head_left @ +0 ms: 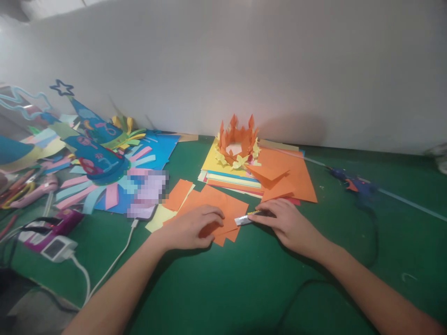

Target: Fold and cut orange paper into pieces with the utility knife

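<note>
My left hand [195, 227] rests on a stack of orange paper pieces [218, 200], its fingers curved and thumb apart, gripping nothing. Pinched in my right hand [288, 223] is a slim tool with a silver end [242, 220], a yellow edge and a dark body; its kind is not clear. The silver end points left, at the right edge of the orange stack. Behind my right hand lie folded orange sheets [270, 173]. Farther back, a paper crown [237, 144] with orange points and yellow flower shapes stands on a pile of coloured paper [209, 159].
Blue paper cone hats [99, 156] with pastel fringes stand at left. Near them are a blurred phone [146, 193], its white cable [129, 244] and a purple-white power strip [61, 237]. A blue glue gun [361, 186] lies at right on the green table [223, 288]; a wall rises behind.
</note>
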### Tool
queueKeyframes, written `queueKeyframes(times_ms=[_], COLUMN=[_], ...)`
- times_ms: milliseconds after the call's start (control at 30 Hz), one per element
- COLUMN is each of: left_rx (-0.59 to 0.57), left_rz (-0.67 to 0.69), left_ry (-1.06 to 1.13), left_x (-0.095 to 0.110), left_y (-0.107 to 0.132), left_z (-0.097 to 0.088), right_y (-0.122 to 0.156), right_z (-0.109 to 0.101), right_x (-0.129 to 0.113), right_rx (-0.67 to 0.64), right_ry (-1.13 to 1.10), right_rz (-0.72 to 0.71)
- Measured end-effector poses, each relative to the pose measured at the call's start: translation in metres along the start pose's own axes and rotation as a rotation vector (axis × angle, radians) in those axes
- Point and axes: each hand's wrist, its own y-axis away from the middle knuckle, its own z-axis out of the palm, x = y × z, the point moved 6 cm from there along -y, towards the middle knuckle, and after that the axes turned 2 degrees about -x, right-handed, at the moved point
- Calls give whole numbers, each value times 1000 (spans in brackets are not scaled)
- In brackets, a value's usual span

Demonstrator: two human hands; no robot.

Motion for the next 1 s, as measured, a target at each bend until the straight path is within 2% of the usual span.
queueKeyframes(times_ms=[200, 300, 467, 1000], left_rx=[68, 92, 83, 69], left_rz=[32, 39, 15, -21], left_ry=[62, 108, 138, 171], left_x=[-4, -6, -12, -22], left_y=[-2, -6, -8, -6], left_z=[-2, -2, 0, 3], right_y=[-4, -3, -2, 6], right_z=[-1, 2, 6, 4], right_x=[-6, -5, -4, 3], right_rx=[29, 2, -61, -135], right_ry=[-21, -12, -25, -62], right_rz=[-14, -30, -56, -110])
